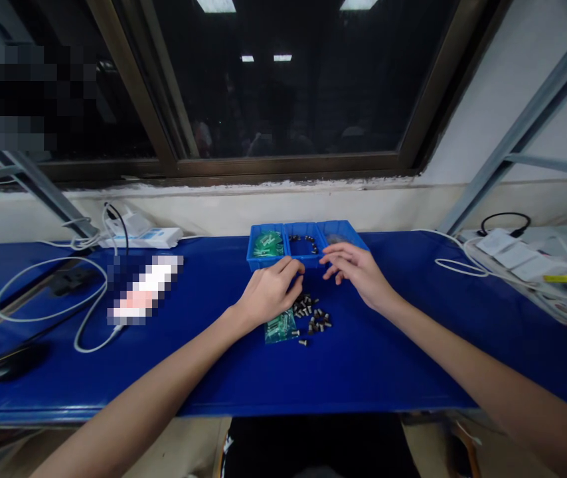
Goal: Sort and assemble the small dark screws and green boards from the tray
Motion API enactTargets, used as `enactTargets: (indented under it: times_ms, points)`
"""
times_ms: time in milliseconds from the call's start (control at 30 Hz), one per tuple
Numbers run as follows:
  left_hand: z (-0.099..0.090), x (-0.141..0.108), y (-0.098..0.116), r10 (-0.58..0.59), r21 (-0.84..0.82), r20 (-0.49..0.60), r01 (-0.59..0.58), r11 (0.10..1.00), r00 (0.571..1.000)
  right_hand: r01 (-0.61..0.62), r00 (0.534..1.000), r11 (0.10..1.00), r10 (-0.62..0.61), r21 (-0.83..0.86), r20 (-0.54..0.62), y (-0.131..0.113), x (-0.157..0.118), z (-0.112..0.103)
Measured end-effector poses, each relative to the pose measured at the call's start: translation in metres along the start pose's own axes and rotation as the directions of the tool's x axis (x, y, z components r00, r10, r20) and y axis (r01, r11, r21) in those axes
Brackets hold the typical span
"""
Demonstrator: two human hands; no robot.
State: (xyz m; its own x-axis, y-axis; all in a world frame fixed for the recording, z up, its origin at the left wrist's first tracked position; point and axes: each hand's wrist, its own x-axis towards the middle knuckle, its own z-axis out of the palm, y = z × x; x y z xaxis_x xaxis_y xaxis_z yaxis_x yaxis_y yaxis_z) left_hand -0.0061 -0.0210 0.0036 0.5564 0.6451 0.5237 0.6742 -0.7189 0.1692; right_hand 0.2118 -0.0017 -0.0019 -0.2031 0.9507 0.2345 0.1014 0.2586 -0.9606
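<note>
My left hand [272, 287] is over the near edge of the blue compartment tray, fingers curled together in a pinch; whatever they hold, if anything, is hidden. To its right, my right hand [352, 269] hovers by the tray's front right, with fingers loosely bent and apart and nothing visible in them. Small metal screws [319, 321] lie in a loose pile on the table below the hands. A clear bag of green parts [280, 328] lies beside them, partly under my left wrist. The tray [258, 263] has green bags [268, 243] at left, dark screws [308, 239] in the middle and clear plastic [334, 238] at right.
The blue table [363, 378] runs up to the wall under a dark window. On the left are a power strip [161, 237], a blurred-out device with a white cable [87, 332], and a black mouse [14, 364]. White adapters [517, 255] and cables sit at right.
</note>
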Motion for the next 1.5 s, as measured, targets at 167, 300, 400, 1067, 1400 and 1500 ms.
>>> enactTargets:
  times_ms: [167, 300, 400, 1067, 1400, 1500]
  points:
    - [-0.001, 0.001, -0.001, -0.014, 0.015, -0.011, 0.015, 1.0, 1.0, 0.077, 0.955, 0.931, 0.035, -0.358, 0.296, 0.008, -0.009, 0.006]
    - [0.001, 0.0, -0.002, -0.002, 0.051, 0.035, 0.0, 0.999, 0.999, 0.227, 0.926, 0.843, -0.031, -0.488, 0.377, 0.003, -0.012, 0.007]
    - [0.003, -0.001, -0.003, 0.001, 0.085, 0.098, -0.009, 0.996, 0.995, 0.283, 0.911, 0.805, -0.055, -0.521, 0.409, -0.001, -0.013, 0.006]
    - [0.005, -0.002, -0.004, 0.047, 0.067, 0.137, -0.057, 0.996, 0.989, 0.437, 0.878, 0.557, -0.092, -0.706, 0.47, 0.006, -0.014, 0.0]
    - [0.001, -0.001, 0.002, 0.128, 0.055, 0.106, -0.135, 0.989, 0.986, 0.419, 0.906, 0.69, -0.278, -0.59, 0.318, -0.003, -0.016, 0.009]
    - [0.001, -0.001, 0.003, 0.122, 0.056, 0.087, -0.127, 0.99, 0.989, 0.405, 0.913, 0.731, -0.288, -0.549, 0.29, -0.003, -0.018, 0.011]
